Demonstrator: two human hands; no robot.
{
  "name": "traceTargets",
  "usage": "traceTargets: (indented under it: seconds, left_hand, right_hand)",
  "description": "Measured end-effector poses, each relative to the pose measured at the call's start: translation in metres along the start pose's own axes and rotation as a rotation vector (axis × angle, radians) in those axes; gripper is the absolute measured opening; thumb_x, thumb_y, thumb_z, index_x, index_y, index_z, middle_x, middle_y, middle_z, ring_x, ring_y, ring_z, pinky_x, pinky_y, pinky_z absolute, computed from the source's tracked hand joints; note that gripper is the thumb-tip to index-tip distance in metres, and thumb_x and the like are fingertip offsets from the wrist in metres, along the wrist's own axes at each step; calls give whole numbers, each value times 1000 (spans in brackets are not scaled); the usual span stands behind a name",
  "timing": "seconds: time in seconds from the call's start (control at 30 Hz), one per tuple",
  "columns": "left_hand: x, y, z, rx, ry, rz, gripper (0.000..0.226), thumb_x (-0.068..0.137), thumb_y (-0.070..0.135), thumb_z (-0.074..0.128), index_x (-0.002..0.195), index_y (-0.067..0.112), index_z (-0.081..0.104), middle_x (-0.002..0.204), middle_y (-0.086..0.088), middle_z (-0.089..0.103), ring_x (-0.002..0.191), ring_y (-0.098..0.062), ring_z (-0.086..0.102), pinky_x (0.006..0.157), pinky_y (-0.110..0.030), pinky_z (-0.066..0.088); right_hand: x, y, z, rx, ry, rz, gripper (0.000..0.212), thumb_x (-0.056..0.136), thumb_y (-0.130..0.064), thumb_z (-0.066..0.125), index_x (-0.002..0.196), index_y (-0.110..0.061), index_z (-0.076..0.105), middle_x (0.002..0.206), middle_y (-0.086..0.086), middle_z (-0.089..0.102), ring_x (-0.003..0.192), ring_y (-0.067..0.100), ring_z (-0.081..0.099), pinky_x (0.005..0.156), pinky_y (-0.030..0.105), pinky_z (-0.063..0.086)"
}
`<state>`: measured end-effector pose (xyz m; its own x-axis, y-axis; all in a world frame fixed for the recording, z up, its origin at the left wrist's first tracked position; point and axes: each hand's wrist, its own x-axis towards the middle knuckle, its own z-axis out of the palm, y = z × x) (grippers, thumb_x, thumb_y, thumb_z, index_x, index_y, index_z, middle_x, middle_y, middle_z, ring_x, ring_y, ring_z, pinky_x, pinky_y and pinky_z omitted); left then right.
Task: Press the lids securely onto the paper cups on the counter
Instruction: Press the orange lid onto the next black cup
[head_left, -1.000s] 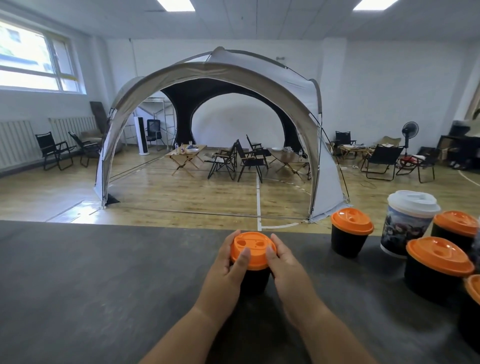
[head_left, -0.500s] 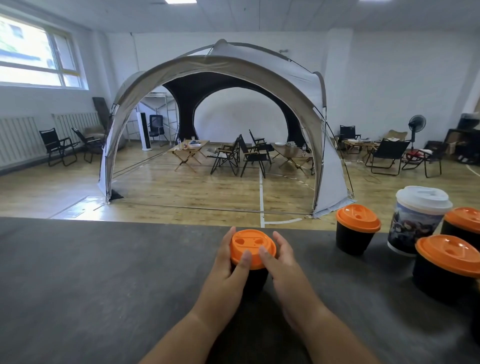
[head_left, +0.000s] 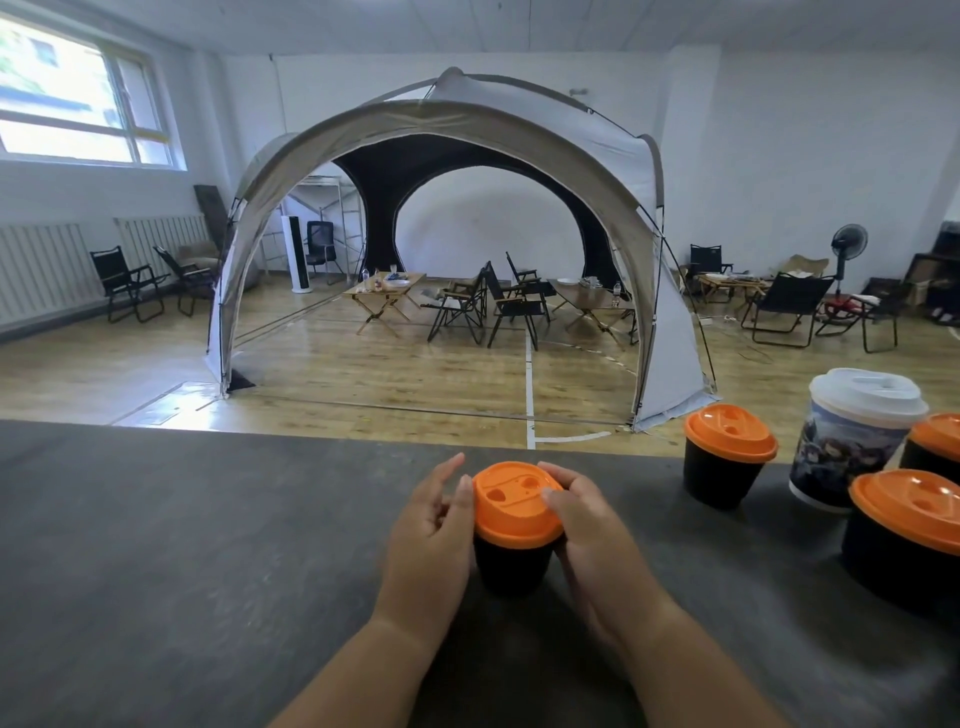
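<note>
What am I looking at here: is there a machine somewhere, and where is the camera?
There is no machine, only a person's two bare hands. The picture comes from a wide-angle camera worn on the person's head. It looks forward and down, so the forearms enter from below. In front lies a dark counter with a small black cup in the middle. The right hand curls round its orange lid, thumb on top. The left hand lies beside the cup, fingers straighter, thumb at the lid's rim. To the right stand more lidded black cups and a taller printed cup with a white lid. Beyond are a tent and folding chairs.
</note>
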<state>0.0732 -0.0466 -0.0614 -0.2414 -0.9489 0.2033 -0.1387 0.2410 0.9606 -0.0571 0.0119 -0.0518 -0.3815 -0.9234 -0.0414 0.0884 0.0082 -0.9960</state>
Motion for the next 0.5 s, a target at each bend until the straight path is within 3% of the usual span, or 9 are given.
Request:
traceTargets:
  seconds: [0.1, 0.17, 0.23, 0.33, 0.4, 0.5]
  left_hand:
    - [2, -1, -5, 77, 62, 29, 41, 93, 50, 43, 128, 33, 57, 106, 9, 68, 98, -7, 64, 91, -34, 54]
    - [5, -3, -7, 84, 65, 32, 28, 97, 38, 48, 123, 34, 59, 99, 10, 69, 91, -4, 65, 79, -24, 55]
    - [7, -2, -8, 45, 54, 29, 28, 98, 35, 48, 124, 33, 60, 100, 14, 68, 93, -2, 64, 74, -15, 49]
    - [11, 3, -7, -46, -73, 11, 32, 100, 36, 43, 130, 42, 53, 122, 17, 58, 118, -4, 52, 89, -15, 42]
    - [14, 5, -5, -118, -183, -39, 30, 101, 38, 38, 124, 53, 49, 131, 16, 53, 124, -7, 48, 105, -30, 41]
    - [14, 2, -5, -170, -241, -53, 30, 96, 48, 35, 118, 60, 50, 136, 17, 51, 129, -7, 46, 113, -41, 36]
  right_hand:
    - [-1, -5, -2, 22, -45, 22, 24, 101, -17, 45, 123, -23, 53, 114, 4, 64, 106, 17, 62, 81, 26, 49]
    - [-1, -7, -3, 8, -63, 24, 24, 101, -15, 44, 122, -21, 55, 113, 5, 65, 105, 18, 63, 81, 26, 50]
    - [0, -7, -4, -16, -77, 21, 25, 101, -16, 44, 121, -23, 58, 113, 5, 67, 106, 19, 65, 87, 29, 52]
    - [0, -6, -5, -49, -109, 22, 26, 102, -20, 45, 120, -28, 60, 114, 4, 69, 108, 19, 65, 97, 36, 51]
    - [2, -6, -4, -86, -121, 8, 27, 102, -22, 43, 122, -30, 59, 118, 3, 67, 109, 18, 64, 98, 35, 51]
    - [3, -6, -3, -183, -137, -39, 30, 104, -27, 40, 129, -35, 54, 124, -2, 61, 113, 13, 59, 93, 28, 48]
